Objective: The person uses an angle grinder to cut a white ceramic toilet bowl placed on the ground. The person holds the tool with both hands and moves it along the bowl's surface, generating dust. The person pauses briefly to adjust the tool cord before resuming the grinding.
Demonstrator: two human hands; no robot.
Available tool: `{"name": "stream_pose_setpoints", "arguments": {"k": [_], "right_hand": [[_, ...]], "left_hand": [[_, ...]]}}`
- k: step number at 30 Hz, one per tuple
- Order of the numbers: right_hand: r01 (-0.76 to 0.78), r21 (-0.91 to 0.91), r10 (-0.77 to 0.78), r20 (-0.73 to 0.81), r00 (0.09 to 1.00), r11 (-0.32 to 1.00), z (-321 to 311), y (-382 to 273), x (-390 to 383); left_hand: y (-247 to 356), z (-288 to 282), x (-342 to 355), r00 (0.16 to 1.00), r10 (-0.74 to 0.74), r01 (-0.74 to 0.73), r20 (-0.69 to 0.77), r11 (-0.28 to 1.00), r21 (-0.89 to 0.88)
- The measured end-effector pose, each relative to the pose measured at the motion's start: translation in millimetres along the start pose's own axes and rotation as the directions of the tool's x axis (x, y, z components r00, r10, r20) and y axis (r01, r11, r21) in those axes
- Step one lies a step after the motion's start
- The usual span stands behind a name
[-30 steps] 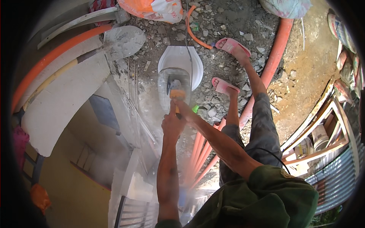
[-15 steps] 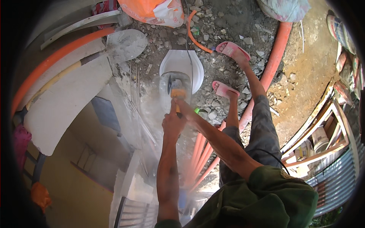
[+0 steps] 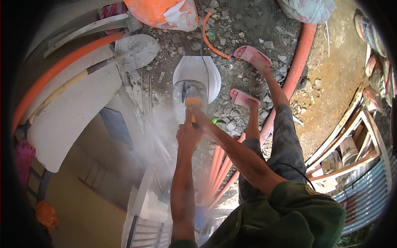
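Observation:
An orange-and-grey angle grinder (image 3: 193,101) is held in front of me, its dark disc at the left side. My left hand (image 3: 188,134) is closed round its rear grip, and my right hand (image 3: 200,117) is closed on the body just beside and ahead of it. Beneath the tool lies a pale grey slab (image 3: 179,111); whether the disc touches it I cannot tell. The slab overlaps a white, rounded basin-like piece (image 3: 194,66) on the rubble. Pale dust (image 3: 159,120) drifts left of the tool and veils the ground there.
A cable (image 3: 203,45) runs over the white piece. A shovel (image 3: 136,50) lies at the upper left. Orange pipes (image 3: 219,167) lie near my legs, with a thicker pipe (image 3: 295,70) on the right. Broken stones surround my pink sandals (image 3: 245,98). At left, a wall edge borders a lower space.
The dust cloud has thickened and spread to the left of the grinder. Both hands keep their hold in nearly the same place, while the view has shifted slightly.

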State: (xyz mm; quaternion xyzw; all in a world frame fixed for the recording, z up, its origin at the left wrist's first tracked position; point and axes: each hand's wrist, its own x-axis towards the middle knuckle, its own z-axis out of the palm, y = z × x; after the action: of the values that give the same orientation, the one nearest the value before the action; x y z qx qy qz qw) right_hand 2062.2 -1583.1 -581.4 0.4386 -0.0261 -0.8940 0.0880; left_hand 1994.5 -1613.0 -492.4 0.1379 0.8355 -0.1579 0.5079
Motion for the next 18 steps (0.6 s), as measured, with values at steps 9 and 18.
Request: {"name": "stream_pose_setpoints", "arguments": {"k": [9, 18], "right_hand": [[0.064, 0.036, -0.062, -0.042, 0.997, 0.997, 7, -8, -3], [0.129, 0.032, -0.127, -0.043, 0.991, 0.991, 11, -31, 1]], "left_hand": [[5, -3, -1, 0.998, 0.039, -0.040, -0.056, 0.999, -0.009], [27, -23, 4, 0.996, 0.060, -0.060, -0.063, 0.998, 0.001]]}}
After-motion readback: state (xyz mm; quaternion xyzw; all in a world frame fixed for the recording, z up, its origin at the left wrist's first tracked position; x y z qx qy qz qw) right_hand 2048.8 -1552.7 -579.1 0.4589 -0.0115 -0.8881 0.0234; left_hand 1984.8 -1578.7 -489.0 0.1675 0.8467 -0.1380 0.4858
